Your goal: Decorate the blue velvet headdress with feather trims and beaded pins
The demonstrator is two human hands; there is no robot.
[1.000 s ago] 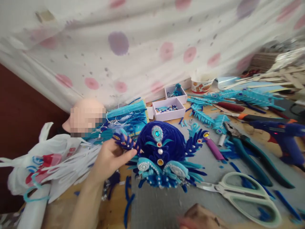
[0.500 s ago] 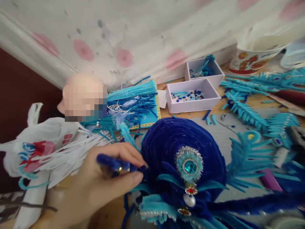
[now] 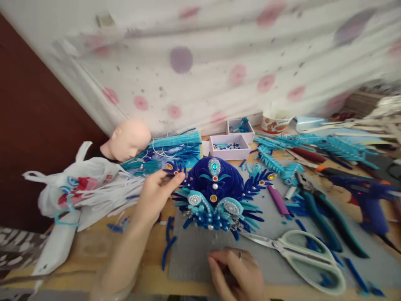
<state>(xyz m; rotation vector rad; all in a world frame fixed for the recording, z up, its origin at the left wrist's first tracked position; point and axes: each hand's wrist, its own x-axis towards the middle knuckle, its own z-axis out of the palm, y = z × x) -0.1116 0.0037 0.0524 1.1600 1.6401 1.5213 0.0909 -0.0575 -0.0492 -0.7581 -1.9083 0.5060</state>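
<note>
A dark blue velvet headpiece (image 3: 216, 184) with turquoise gems, pearls and feather-like trims sits on a grey mat (image 3: 200, 255). My left hand (image 3: 156, 192) pinches a dark blue feather trim (image 3: 173, 169) against the headpiece's left side. My right hand (image 3: 236, 271) rests on the mat near the front edge, its fingers curled; what is under them is hidden.
White-handled scissors (image 3: 300, 255) lie right of the headpiece, with teal pliers (image 3: 319, 209) and a blue glue gun (image 3: 363, 192) further right. Bead boxes (image 3: 230, 146), a mannequin head (image 3: 128, 140), a plastic bag (image 3: 81, 188) and turquoise feather trims (image 3: 313, 144) crowd the wooden table.
The camera drew back from a close look at the headpiece. My left hand stays at the blue trim on the left side. My right hand has come further into view on the mat.
</note>
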